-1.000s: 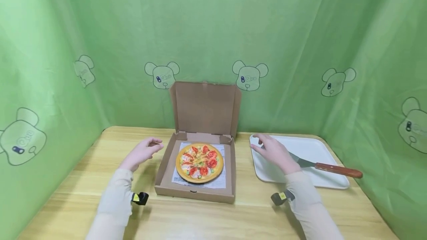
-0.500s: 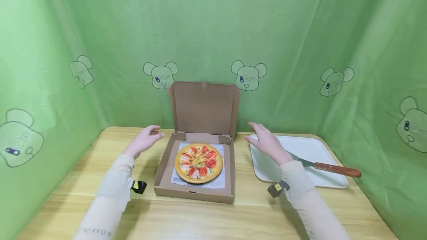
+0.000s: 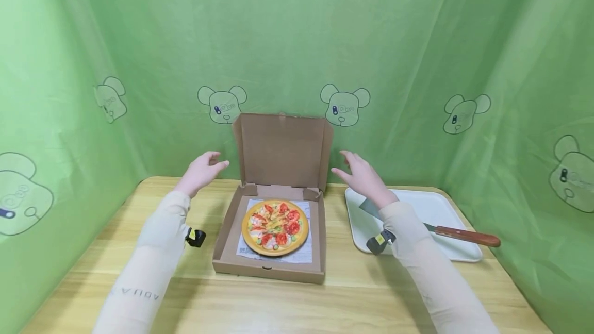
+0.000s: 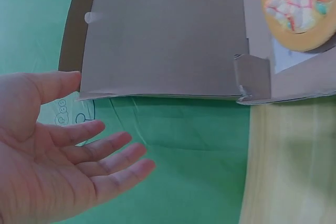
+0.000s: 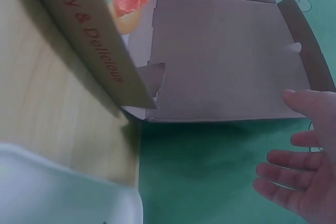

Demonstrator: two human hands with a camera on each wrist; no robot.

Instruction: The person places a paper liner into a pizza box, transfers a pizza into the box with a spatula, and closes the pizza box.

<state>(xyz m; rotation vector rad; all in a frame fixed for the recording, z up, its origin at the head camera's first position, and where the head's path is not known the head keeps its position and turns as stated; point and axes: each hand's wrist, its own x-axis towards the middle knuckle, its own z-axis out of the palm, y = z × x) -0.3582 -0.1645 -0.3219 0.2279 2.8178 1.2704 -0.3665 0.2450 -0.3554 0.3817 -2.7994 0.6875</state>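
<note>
A cardboard pizza box (image 3: 269, 273) stands on the table with its lid (image 3: 284, 151) raised upright at the back. Inside it a pizza (image 3: 275, 227) with tomato toppings lies on a printed paper sheet (image 3: 303, 255). My left hand (image 3: 202, 173) is raised just left of the lid; in the left wrist view its fingers (image 4: 113, 148) are spread and hold nothing. To the right of the lid, my right hand (image 3: 364, 178) hovers at a similar height, thumb and fingers apart, holding nothing. Neither hand visibly grips the lid in the head view.
A white tray (image 3: 445, 207) lies on the right of the wooden table (image 3: 260, 308). Across it rests a spatula with a wooden handle (image 3: 468, 236), its blade partly hidden by the right arm. Green curtains (image 3: 278, 30) surround the table on the back and sides.
Both hands have risen and moved forward, from beside the box base to either side of the raised lid. The right hand has also shifted left, off the tray. Box and pizza stay in place.
</note>
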